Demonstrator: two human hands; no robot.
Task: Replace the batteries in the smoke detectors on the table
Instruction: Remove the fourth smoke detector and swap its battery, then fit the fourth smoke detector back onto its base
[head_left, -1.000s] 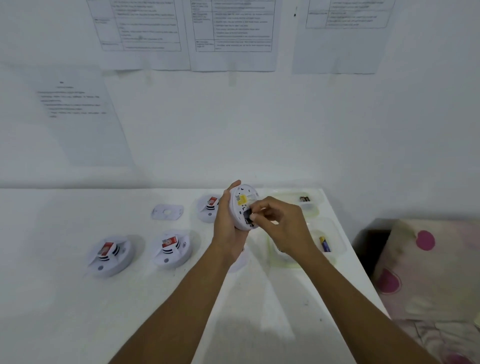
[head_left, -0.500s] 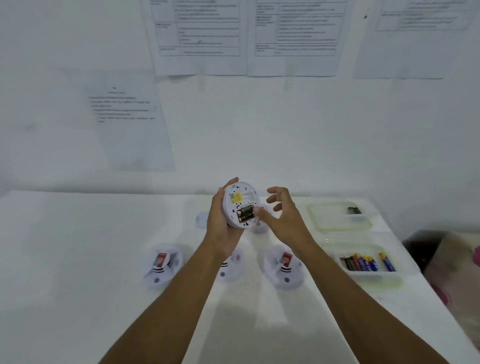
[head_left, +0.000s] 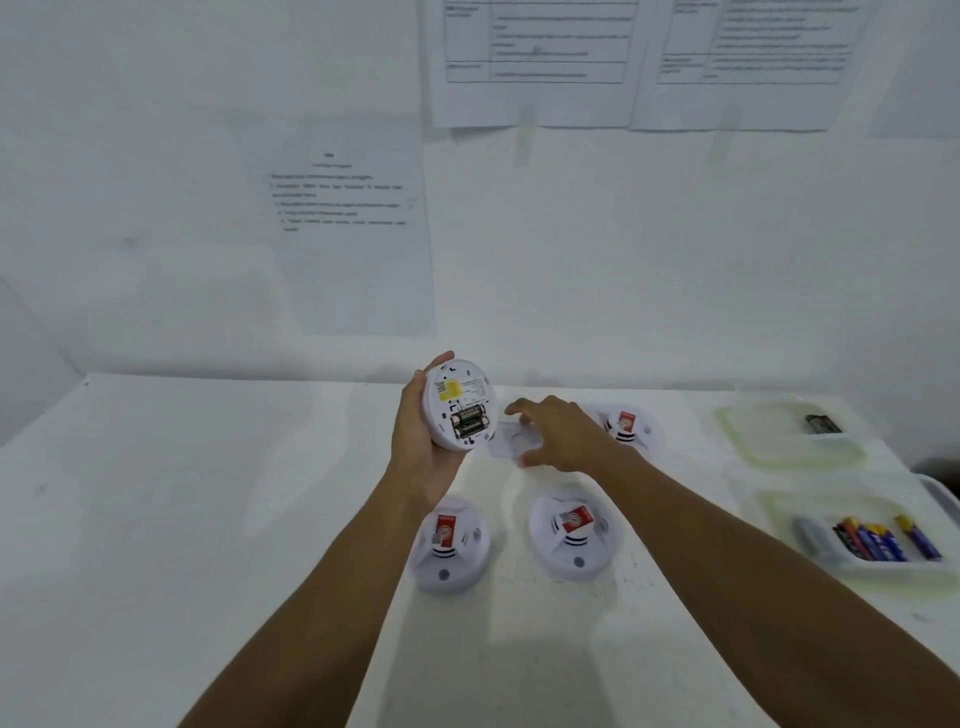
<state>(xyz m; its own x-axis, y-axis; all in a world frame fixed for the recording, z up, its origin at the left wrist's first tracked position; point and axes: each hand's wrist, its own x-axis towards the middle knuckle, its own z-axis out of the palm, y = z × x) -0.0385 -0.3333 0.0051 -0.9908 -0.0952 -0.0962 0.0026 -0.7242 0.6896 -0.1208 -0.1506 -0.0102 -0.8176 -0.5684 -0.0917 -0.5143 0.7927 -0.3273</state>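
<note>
Holding a detector (head_left: 457, 402) upright, left grip (head_left: 421, 447) clasps its rim.
Loose-fingered right grip (head_left: 556, 436) half hides a blurred cover (head_left: 504, 440).

The raised smoke detector (head_left: 457, 402) looked like smooth white plastic with a faint sheen. It carried a matt yellow label (head_left: 449, 389) and two dark, glossy batteries (head_left: 470, 422), and the three other smoke detectors (head_left: 451, 545) (head_left: 574, 535) (head_left: 626, 426) showed the same plastic. The bench (head_left: 208, 519) had a matt white top, scuffed with small dark marks. The far container (head_left: 737, 441) and near container (head_left: 779, 512) looked like cloudy translucent plastic, the spare batteries (head_left: 878, 540) glossy-wrapped, and the wall sheets (head_left: 353, 223) plain matt paper.
</note>
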